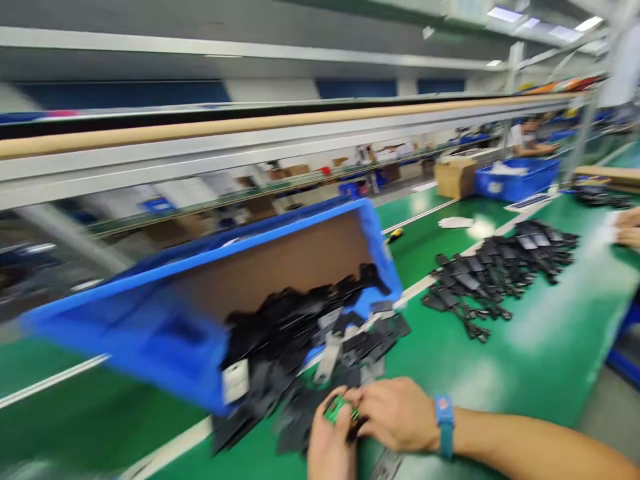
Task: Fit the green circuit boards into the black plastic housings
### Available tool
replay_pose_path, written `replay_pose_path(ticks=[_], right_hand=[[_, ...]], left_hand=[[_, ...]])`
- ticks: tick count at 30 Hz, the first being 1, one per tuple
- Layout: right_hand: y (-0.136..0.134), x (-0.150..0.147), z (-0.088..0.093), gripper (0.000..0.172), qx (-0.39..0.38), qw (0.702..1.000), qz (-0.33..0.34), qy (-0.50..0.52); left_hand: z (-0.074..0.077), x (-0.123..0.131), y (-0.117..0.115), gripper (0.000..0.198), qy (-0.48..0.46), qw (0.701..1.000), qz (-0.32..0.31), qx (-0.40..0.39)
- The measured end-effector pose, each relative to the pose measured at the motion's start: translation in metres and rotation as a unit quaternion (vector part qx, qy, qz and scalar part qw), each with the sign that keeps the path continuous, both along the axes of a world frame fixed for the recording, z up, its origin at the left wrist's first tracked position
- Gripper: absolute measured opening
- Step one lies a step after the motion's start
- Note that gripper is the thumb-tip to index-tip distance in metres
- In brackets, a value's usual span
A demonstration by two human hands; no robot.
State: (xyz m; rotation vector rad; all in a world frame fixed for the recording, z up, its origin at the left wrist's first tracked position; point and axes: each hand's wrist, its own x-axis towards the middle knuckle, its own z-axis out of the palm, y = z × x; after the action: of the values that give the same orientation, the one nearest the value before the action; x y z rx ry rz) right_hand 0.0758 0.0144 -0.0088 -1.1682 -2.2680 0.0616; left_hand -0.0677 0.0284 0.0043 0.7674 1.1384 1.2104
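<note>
View from the head camera over a green table (550,333), blurred by motion. At the lower centre the left hand (330,450) and the right hand (397,413) meet, both closed on a small green part (336,409) pinched between their fingertips; the part sits just above the table's near edge. The right wrist carries a blue wristband (445,424). Directly beyond the hands lies a loose heap of flat black parts (300,347), spilling from a blue bin (150,320) tipped on its side with its opening toward the viewer; a brown cardboard liner (280,260) shows inside it. Small white labels appear on some of the black parts. To the right, well apart from the bin, a second pile of black parts (500,267) is spread on the table. Farther back stand a cardboard box (455,177) and a second blue bin (517,179). At the right edge, another person's hand (629,227) rests near the table. A long rail (300,127) runs across the scene above the table.
</note>
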Motion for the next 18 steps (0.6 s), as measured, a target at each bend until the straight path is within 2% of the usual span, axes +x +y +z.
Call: replay_pose_path(ticks=[3, 5, 9, 18], right_hand=[[-0.012, 0.01, 0.003, 0.026, -0.103, 0.993, 0.011, 0.066], [-0.015, 0.014, 0.005, 0.023, -0.136, 0.988, 0.009, 0.072], [-0.021, 0.014, 0.008, 0.025, -0.142, 0.989, -0.007, 0.048], [-0.022, 0.014, 0.005, 0.028, -0.136, 0.99, -0.02, 0.004]], left_hand=[[-0.005, 0.003, -0.008, 0.058, -0.077, 0.996, -0.003, 0.046], [-0.008, 0.007, -0.011, 0.048, -0.108, 0.991, -0.016, 0.074], [-0.008, 0.011, -0.018, 0.031, -0.112, 0.989, -0.034, 0.094], [-0.007, 0.014, -0.02, 0.029, -0.118, 0.989, -0.026, 0.084]])
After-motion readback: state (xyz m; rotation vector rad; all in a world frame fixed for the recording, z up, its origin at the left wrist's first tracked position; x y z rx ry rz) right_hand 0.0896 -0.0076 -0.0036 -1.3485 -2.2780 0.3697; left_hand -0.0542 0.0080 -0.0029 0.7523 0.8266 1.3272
